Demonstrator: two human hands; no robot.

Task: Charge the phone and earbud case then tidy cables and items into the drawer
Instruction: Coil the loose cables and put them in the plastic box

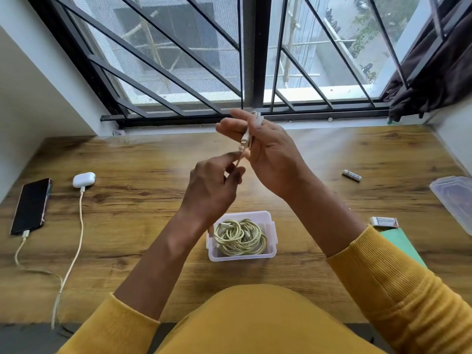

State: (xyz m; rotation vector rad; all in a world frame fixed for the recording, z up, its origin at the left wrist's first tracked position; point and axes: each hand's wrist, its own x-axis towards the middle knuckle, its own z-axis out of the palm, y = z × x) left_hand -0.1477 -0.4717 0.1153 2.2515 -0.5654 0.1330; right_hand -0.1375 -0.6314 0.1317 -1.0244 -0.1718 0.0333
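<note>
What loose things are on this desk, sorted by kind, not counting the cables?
Phones: 1, phone
Earbud cases: 1, earbud case
Batteries: 1, battery
Plastic boxes: 1, clear box
Box lids: 1, lid
Small cartons: 1, carton
Total: 6

Black phone, screen up, and white earbud case, each with a cable plugged in, lie at frame left. Coiled cables fill the clear box, lower centre.
</note>
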